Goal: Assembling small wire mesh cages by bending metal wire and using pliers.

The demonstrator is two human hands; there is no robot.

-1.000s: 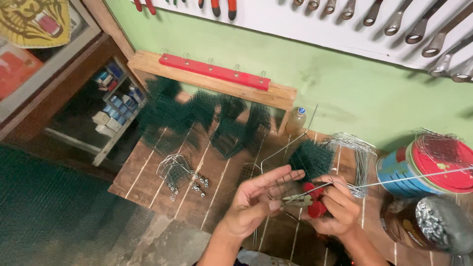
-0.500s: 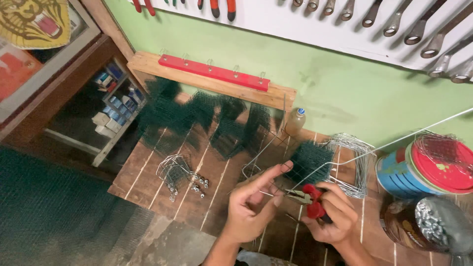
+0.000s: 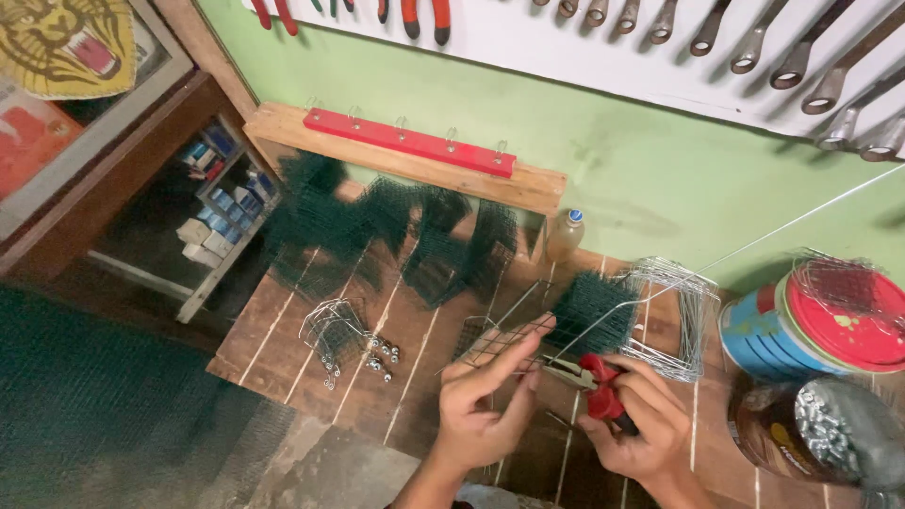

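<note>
Red-handled pliers point(image 3: 596, 385) are clenched in the right hand point(image 3: 633, 426), nose pointing left toward the other hand. A small wire-mesh piece point(image 3: 498, 341) is pinched by the left hand point(image 3: 485, 405), thumb and fingers closed on its edge, just left of the plier tip. A long thin wire point(image 3: 754, 243) is seen running up and right from the grip. Directly beyond the pliers, a green mesh square point(image 3: 594, 316) lies w/ a stack of bent wire frames point(image 3: 679, 316). Further left of the grip, a wire cage w/ metal bits point(image 3: 344, 339) sits on the wooden bench point(image 3: 283, 330). Right of the grip: red-lidded tin point(image 3: 830, 320). Farthest back, green mesh pieces point(image 3: 396, 236) are hung from a red hook rail point(image 3: 410, 141).
</note>
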